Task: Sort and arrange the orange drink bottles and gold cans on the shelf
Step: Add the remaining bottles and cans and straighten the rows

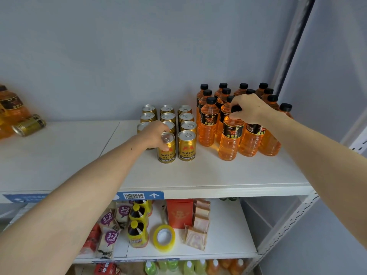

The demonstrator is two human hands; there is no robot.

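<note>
Here, in the head view, the left hand (154, 133) has its grip wrapped around a front gold can (166, 148) on the white shelf (218, 175). The right hand (250, 110) pinches the black cap of the nearest orange bottle (230, 139), standing just beside the bottle cluster.

Cans (174, 128) left of bottles (238, 120), both on shelf (198, 175).

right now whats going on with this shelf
A person is sorting drinks on the top shelf. The left hand grips a front gold can in the can rows; the right hand holds the cap of a front orange bottle. One can lies tipped at far left.
</note>
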